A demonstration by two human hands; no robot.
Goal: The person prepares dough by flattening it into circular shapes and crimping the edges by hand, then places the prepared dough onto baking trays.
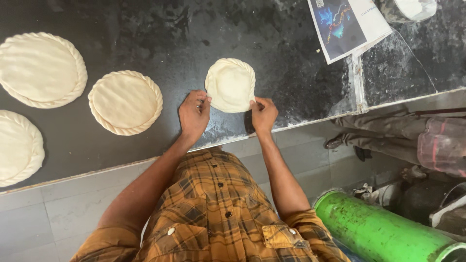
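Note:
A pale round dough disc lies on the dark stone counter near its front edge. Part of its rim at the far side is crimped into a twisted rope pattern. My left hand pinches the disc's lower left edge with thumb and fingers. My right hand pinches its lower right edge the same way. Both forearms reach up from my orange plaid shirt.
Three finished discs with rope-crimped rims lie to the left: one nearby, one at far left, one cut off by the frame. A printed paper lies at top right. A green cylinder lies on the tiled floor.

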